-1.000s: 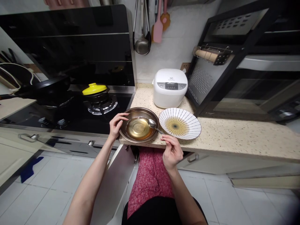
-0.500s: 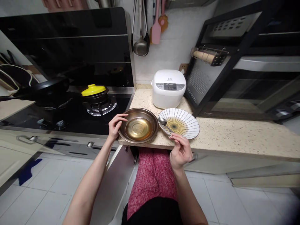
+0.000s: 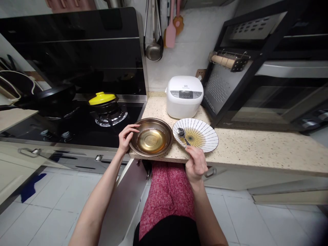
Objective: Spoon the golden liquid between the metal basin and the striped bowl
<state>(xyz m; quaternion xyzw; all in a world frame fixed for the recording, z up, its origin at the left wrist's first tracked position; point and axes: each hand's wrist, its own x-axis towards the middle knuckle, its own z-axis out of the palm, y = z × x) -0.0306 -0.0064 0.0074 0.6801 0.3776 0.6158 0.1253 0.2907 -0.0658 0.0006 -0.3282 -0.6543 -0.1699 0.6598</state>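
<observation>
My left hand (image 3: pixel 126 137) grips the left rim of a round metal basin (image 3: pixel 167 136), with its fingers reaching over the edge. Shallow golden-brown liquid (image 3: pixel 151 140) lies in the bottom of the basin. In my right hand (image 3: pixel 196 164) is a metal spoon (image 3: pixel 180 132), pinched by its handle with the bowl end pointing away from me. That spoon is over the left part of a white plate (image 3: pixel 210 135) with dark radiating lines. Yellowish liquid covers the plate's middle. Whether the spoon touches it, I cannot tell.
Behind the plate stands a white rice cooker (image 3: pixel 185 102). On the stove to the left are a small pot with a yellow lid (image 3: pixel 102 98) and a black wok (image 3: pixel 55 97). A dark oven (image 3: pixel 287 99) stands at right. Below the basin, a cabinet door (image 3: pixel 128 194) hangs open.
My right hand has shifted and turned slightly. The spoon's bowl has moved a little to the right over the plate. My left hand and the basin stay in place.
</observation>
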